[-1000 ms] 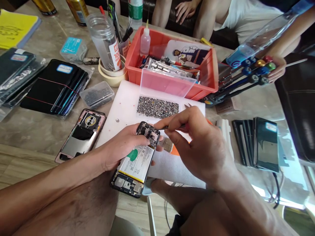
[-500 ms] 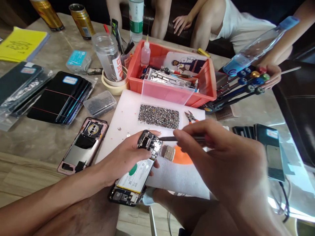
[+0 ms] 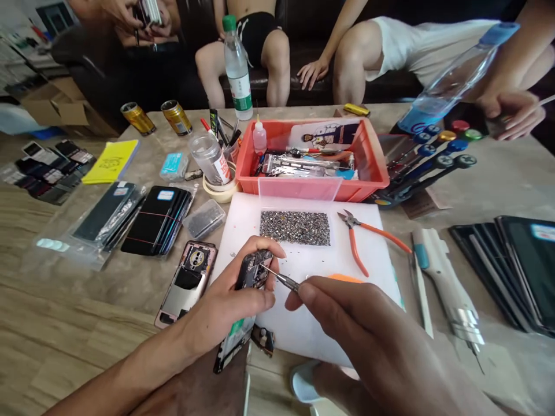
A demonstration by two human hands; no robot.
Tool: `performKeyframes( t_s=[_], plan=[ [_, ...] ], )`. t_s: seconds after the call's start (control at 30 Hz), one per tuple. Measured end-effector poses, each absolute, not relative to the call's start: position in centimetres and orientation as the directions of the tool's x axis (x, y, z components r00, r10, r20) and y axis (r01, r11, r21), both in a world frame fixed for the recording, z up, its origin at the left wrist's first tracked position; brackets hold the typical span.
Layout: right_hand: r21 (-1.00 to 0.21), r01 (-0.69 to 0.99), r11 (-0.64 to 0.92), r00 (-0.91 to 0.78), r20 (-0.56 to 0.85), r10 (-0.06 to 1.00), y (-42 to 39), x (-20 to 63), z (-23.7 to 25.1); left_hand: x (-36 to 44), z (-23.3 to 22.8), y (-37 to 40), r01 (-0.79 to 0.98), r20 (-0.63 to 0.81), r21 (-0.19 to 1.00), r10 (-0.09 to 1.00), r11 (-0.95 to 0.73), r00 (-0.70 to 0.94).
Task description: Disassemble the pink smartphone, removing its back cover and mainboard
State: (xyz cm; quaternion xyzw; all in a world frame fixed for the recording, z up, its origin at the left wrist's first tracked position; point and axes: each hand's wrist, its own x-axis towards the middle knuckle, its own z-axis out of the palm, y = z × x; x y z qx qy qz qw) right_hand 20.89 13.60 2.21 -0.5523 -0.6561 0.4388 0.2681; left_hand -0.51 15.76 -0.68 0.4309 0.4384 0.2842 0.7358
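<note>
Holding an opened phone [image 3: 249, 289] tilted on edge over the near edge of the white mat [image 3: 303, 323]: left hand [image 3: 225, 306] wraps it, fingers closed round the top end, thumb on the side. Back cover off, dark board and camera area exposed up top, a strip of white battery with a green mark showing lower down. Right hand [image 3: 364, 329] pinches a thin metal tool [image 3: 280, 279], fingers narrow on the handle, tip on the board near the upper edge.

Most of the phone is hidden behind the left fingers; lower end cut by the forearm. Can't tell what the tip touches exactly. Tool type unclear.

Around: patch of tiny screws [image 3: 295, 227] on the mat just beyond the phone, orange-handled cutters [image 3: 364, 237] right of it, red tray [image 3: 368, 167] of parts behind. Pink back cover [image 3: 186, 283] lies on the tabletop [image 3: 87, 300] left of the left hand. Stacked screens [image 3: 158, 219] further left. Other people sit across; one hand [image 3: 515, 112] is at far right.
</note>
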Motion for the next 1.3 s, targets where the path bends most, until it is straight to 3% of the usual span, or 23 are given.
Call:
performKeyframes(
  t_s=[0.23, 0.43, 0.6, 0.67, 0.87, 1.3],
  plan=[
    [-0.895, 0.446, 0.011, -0.275, -0.125, 0.953, 13.5, 21.7, 1.2, 0.2, -0.2, 16.1, 0.045, -0.392, 0.901, 0.767, 0.431, 0.508],
    [-0.887, 0.446, 0.122, -0.329, -0.036, 0.944, 13.5, 22.1, 1.5, 0.5, 0.2, 15.9, 0.136, -0.413, 0.905, 0.762, 0.402, 0.499],
    [-0.908, 0.395, -0.140, -0.293, -0.269, 0.917, 13.9, 21.7, 1.1, 0.8, 0.2, 15.5, 0.119, -0.386, 0.918, 0.779, 0.379, 0.494],
    [-0.908, 0.384, -0.168, -0.293, -0.292, 0.910, 14.0, 21.5, 1.1, 0.9, 0.2, 15.5, 0.097, -0.395, 0.911, 0.778, 0.402, 0.489],
    [-0.937, 0.338, -0.084, -0.317, -0.197, 0.928, 13.9, 21.2, 1.2, 0.8, 0.1, 15.2, 0.006, -0.440, 0.861, 0.739, 0.508, 0.510],
    [-0.812, 0.555, 0.182, -0.356, -0.034, 0.934, 13.7, 20.6, 0.2, 0.3, -0.5, 15.0, 0.014, -0.464, 0.852, 0.742, 0.523, 0.484]
  ],
)
